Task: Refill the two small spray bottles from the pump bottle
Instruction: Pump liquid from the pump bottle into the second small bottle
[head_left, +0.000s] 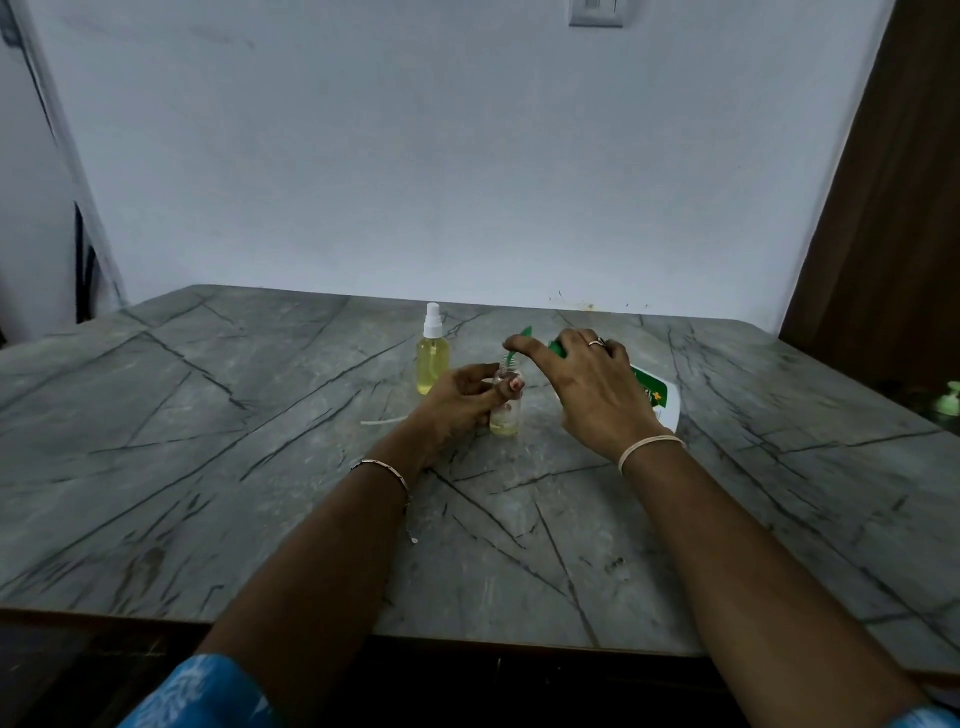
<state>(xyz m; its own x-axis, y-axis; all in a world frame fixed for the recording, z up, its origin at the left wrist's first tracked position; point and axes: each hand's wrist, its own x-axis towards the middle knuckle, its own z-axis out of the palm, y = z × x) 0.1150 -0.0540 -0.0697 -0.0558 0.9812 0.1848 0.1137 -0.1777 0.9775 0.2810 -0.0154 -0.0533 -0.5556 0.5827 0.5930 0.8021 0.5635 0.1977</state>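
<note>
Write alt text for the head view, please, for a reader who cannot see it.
The right hand tips the pump bottle, green spout over an uncapped small bottle held by the left hand; a filled spray bottle stands behind.

Near the table's (260, 467) far edge, the left hand (457, 402) grips an open bottle (505, 422); the right hand (587, 384) holds the pump bottle's (655, 397) spout (522, 339) over it.

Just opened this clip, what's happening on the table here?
A person is refilling a small uncapped spray bottle, which the left hand holds upright on the grey table. The right hand grips the tilted pump bottle, its green spout at the small bottle's mouth. Only a little yellow liquid shows in that bottle. The second spray bottle, capped and mostly full, stands just behind, untouched.
</note>
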